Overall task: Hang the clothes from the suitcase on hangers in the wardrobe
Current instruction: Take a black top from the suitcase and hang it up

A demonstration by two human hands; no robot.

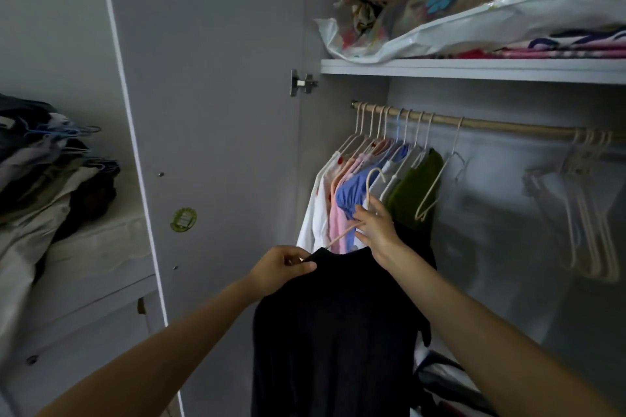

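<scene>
Dark garment on a hanger, held up before the open wardrobe.

At nine o'clock a heap of clothes (50, 186) lies on a bed. The left hand (283, 267) has its grip pinched on the shoulder of the dark garment (335, 332); the right hand (376, 227), at its one o'clock, grasps the pale hanger (372, 176) by the neck. Hung clothes (369, 179) crowd the rail (491, 125), with empty hangers (586, 206) at three o'clock.

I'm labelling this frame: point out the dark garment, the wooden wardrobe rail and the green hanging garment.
Dark garment (338, 332), head view, chest fabric.
Wooden wardrobe rail (508, 128), head view, bare middle stretch.
Green hanging garment (415, 189), head view, front.
</scene>
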